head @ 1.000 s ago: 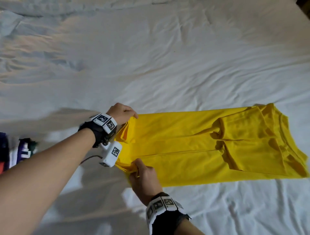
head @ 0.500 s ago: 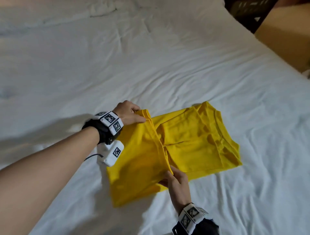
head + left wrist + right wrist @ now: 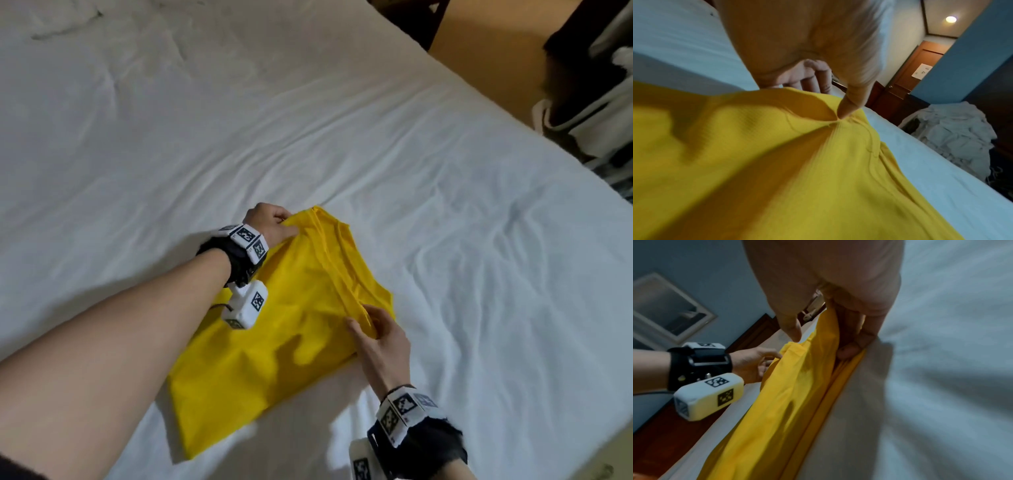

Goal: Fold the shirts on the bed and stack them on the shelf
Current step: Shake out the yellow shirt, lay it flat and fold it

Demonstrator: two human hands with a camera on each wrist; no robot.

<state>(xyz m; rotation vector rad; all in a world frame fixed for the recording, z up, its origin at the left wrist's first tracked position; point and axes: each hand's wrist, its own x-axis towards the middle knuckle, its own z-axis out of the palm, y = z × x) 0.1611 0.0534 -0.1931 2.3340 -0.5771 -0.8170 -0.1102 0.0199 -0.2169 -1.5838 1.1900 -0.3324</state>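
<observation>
A yellow shirt lies folded in half on the white bed sheet, its upper layer laid over the collar end. My left hand pinches the far corner of the folded layer, thumb pressing the cloth in the left wrist view on the yellow shirt. My right hand grips the near corner of that layer, fingers curled round the hem, as the right wrist view shows on the yellow shirt. The left hand is also visible there.
The bed edge runs diagonally at the upper right, with tan floor beyond. A dark rack holding white linens stands at the far right. A heap of white bedding lies off the bed.
Both hands carried the shirt's bottom hem across to the collar end, folding the long strip in half. The view has swung right.
</observation>
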